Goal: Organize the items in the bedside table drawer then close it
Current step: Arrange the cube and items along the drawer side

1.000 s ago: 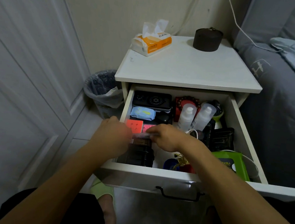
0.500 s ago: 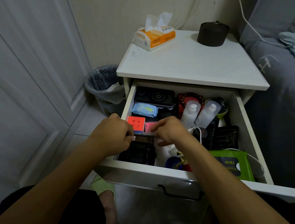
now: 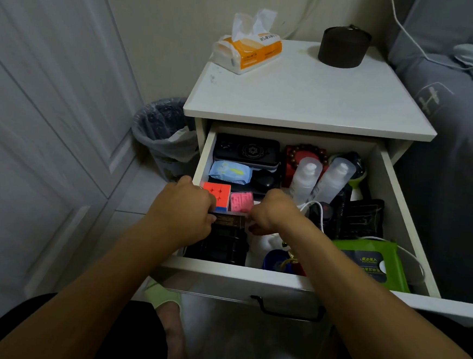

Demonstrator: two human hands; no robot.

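Observation:
The white bedside drawer [image 3: 253, 278] stands pulled out, full of small items. My left hand [image 3: 183, 210] and my right hand [image 3: 272, 213] both reach into its left half and grip the two ends of a small dark box [image 3: 229, 220], which sits above a black case [image 3: 218, 247]. Just behind the box lie a red puzzle cube [image 3: 217, 193] and a pink cube [image 3: 241, 202]. Further back are a blue packet [image 3: 230, 172] and a black device [image 3: 246, 150]. Two white bottles [image 3: 304, 179] lean in the middle. A green wipes pack [image 3: 370, 260] lies front right.
On the table top [image 3: 306, 100] rest an orange tissue pack [image 3: 248, 50] and a dark round container [image 3: 343, 47]. A lined bin [image 3: 162, 134] stands left of the table, a wardrobe door [image 3: 35, 135] further left, the bed [image 3: 459, 140] on the right. The black handle [image 3: 287, 310] faces me.
The camera has drifted a little. Both hands stay at the small dark box, which now shows more clearly between them; the pink cube behind is more exposed.

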